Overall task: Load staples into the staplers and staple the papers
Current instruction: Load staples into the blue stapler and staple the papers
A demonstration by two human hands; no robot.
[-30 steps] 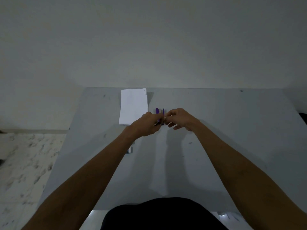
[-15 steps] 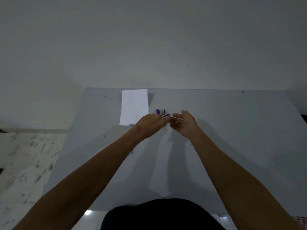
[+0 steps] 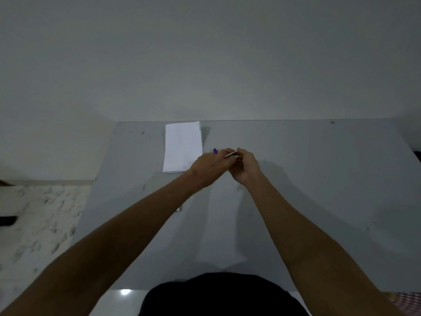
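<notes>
Staple strip: a thin pale strip (image 3: 231,154) lies pinched between my two hands, long axis running left-low to right-high across the view, raised a little off the desk.
Stapler: only a purple bit (image 3: 215,151) shows just past my left knuckles, on the far-left side of the strip (the rest is hidden, so I cannot tell whether its tray is open).
Right hand (image 3: 247,166): grip narrow, fingertips closed on the strip's right end.
Left hand (image 3: 208,166): nearer the stapler; its grip looks closed around something at the strip's left end, though the fingers are hidden from me.
Coming move, my guess: feed the strip leftward and away, along its own axis, into the stapler.
Papers (image 3: 183,147): white stack lying flat, just left of the hands, apart from the stapler.
Desk (image 3: 319,179): grey, carrying all of it.
</notes>
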